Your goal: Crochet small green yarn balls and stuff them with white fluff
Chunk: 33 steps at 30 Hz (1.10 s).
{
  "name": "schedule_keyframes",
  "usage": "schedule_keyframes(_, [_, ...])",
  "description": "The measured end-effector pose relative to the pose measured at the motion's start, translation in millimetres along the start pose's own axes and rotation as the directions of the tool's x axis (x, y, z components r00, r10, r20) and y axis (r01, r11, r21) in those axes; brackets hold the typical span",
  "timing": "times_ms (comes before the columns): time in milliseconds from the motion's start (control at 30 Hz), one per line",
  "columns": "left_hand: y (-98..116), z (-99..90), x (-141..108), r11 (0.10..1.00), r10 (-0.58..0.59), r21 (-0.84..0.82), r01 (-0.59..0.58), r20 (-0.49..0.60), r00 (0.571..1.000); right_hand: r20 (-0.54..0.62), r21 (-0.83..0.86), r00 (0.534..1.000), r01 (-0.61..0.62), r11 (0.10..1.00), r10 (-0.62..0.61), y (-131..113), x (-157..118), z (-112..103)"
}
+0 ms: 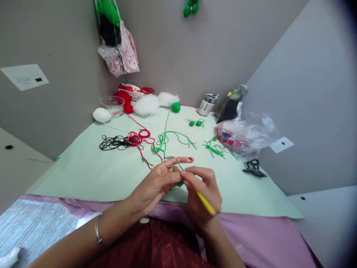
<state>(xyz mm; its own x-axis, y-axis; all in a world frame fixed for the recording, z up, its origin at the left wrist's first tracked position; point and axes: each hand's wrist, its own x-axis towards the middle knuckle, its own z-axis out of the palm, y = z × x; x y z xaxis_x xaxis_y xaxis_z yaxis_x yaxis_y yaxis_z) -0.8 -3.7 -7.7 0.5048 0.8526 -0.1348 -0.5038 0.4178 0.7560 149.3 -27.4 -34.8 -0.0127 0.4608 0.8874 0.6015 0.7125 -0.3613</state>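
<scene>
My left hand (157, 182) pinches a small green crochet piece (180, 183) between thumb and fingers, and most of it is hidden. Green yarn passes over the outstretched left index finger. In my right hand (205, 186) is a crochet hook (205, 203) with a yellow handle, its tip end meeting the work at the left fingertips. Just beyond the left index finger lies a small cutter with an orange handle (191, 160). Loose green yarn (163, 143) trails across the table from a green yarn ball (175, 107).
Tangled red yarn (143, 134) and black yarn (107, 143) lie left of centre. White stuffing (147, 105), a clear tub (115, 109) and a pen can (207, 105) stand along the back. To the right are a plastic bag (242, 134) and a black claw clip (253, 169).
</scene>
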Motion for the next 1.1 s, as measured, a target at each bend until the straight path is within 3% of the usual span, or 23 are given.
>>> schedule_keyframes(67, [3,-1.2,0,1.000,0.011,0.001,-0.011,-0.023,1.000,0.009,0.196,0.980,-0.198,0.960,0.200,-2,8,-5])
schedule_keyframes(133, [4,-2.2,0,0.995,0.082,0.058,-0.079,-0.060,0.995,0.039,0.388,0.921,-0.372,0.843,0.388,-2,14,-8])
schedule_keyframes(200, [3,-2.8,0,0.981,0.145,0.133,-0.139,-0.041,0.989,0.101,0.492,0.872,-0.462,0.738,0.479,-2,16,-7])
schedule_keyframes(267, [0,-3.1,-1,0.968,0.178,0.181,-0.174,-0.007,0.984,0.132,0.493,0.865,-0.481,0.725,0.484,-2,16,-4])
schedule_keyframes(433, [-8,-1.1,0,0.964,0.230,0.161,-0.213,-0.093,0.969,0.082,0.327,0.934,-0.356,0.875,0.349,-2,8,4])
schedule_keyframes(567, [-7,1.5,3,0.996,0.088,-0.008,-0.088,-0.031,0.996,0.004,0.105,0.996,-0.094,0.990,0.095,0,2,5])
schedule_keyframes(633, [-3,0.3,5,0.998,0.012,-0.068,-0.011,0.013,1.000,-0.001,0.125,0.993,-0.117,0.985,0.118,1,4,3])
schedule_keyframes(700, [1,-2.0,6,0.998,0.014,-0.069,-0.013,0.013,1.000,0.005,0.263,0.959,-0.275,0.925,0.283,2,8,0])
schedule_keyframes(800, [2,-4.0,4,0.995,0.094,0.034,-0.093,-0.027,0.995,0.070,0.513,0.867,-0.455,0.728,0.493,1,14,-1])
schedule_keyframes(933, [-1,-4.5,0,0.971,0.155,0.185,-0.153,0.005,0.988,0.198,0.560,0.830,-0.533,0.635,0.522,2,14,2])
schedule_keyframes(1100, [3,-7.6,-4,0.958,0.135,0.251,-0.141,0.041,0.990,0.222,0.653,0.801,-0.545,0.525,0.556,4,15,1])
